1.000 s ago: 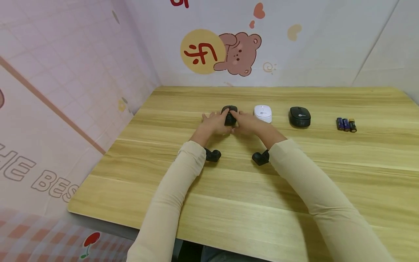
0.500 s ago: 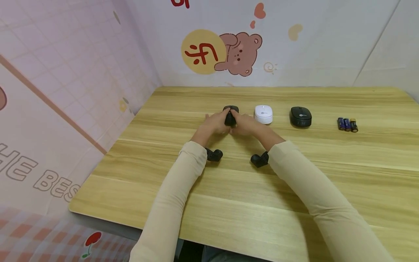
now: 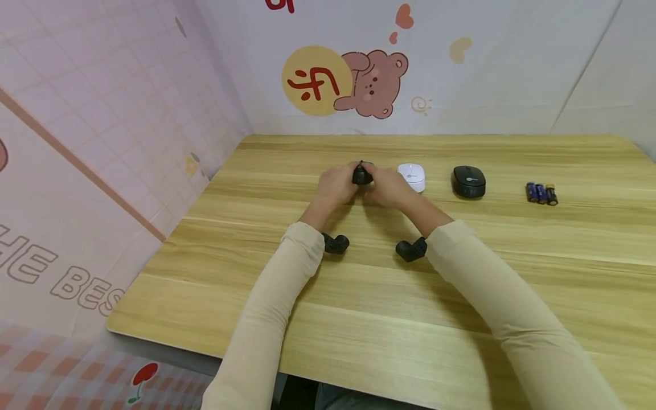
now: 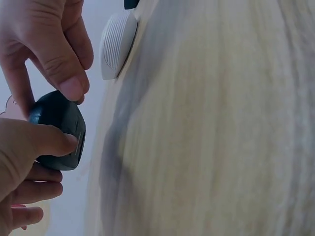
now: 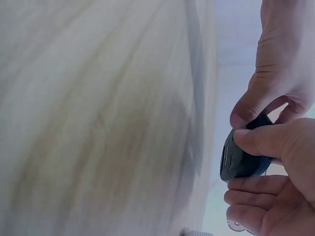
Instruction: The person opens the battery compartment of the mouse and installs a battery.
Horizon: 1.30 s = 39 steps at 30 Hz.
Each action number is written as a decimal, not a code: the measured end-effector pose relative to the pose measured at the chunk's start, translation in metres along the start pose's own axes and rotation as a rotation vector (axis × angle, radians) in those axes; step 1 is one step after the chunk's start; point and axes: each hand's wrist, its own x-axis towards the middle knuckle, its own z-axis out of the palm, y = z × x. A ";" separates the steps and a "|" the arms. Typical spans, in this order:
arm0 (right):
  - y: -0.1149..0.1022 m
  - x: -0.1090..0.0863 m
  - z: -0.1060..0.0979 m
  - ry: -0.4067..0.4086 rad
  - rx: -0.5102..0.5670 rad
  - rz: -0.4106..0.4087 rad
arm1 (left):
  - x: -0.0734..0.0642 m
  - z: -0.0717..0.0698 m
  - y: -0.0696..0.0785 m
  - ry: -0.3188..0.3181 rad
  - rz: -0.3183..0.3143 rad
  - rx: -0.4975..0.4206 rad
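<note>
A black computer mouse (image 3: 362, 175) is held up between both hands, clear of the table and tilted with one end toward the head camera. My left hand (image 3: 335, 185) grips one side, its thumb (image 4: 61, 141) lying along the mouse's edge and the other fingers underneath. On the opposite side my right hand (image 3: 388, 187) pinches it, with the right thumb (image 5: 261, 139) pressed on the flat face. The fingers cover much of the mouse's body.
A white mouse (image 3: 411, 177) stands just right of the right hand, and another black mouse (image 3: 468, 182) sits farther right. Several small batteries (image 3: 541, 193) lie beyond it. Black wrist devices (image 3: 336, 244) show at the sleeves. A printed wall cloth hangs behind the wooden table (image 3: 359, 319).
The black mouse, earlier low with its top face showing, has been raised and tilted by both hands. The other mice and the batteries have stayed in place.
</note>
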 end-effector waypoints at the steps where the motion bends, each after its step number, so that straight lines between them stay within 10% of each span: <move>1: 0.000 -0.001 -0.001 0.019 0.005 0.001 | -0.001 -0.001 0.001 0.015 0.001 0.000; 19: 0.008 -0.029 -0.023 0.346 -0.004 -0.102 | -0.017 -0.019 0.010 0.174 0.152 -0.045; 29: 0.012 -0.044 -0.038 0.293 0.083 -0.130 | -0.023 -0.023 0.012 0.200 0.253 -0.245; 39: 0.010 -0.061 -0.046 0.258 0.321 -0.090 | -0.035 -0.028 0.029 0.229 0.300 -0.707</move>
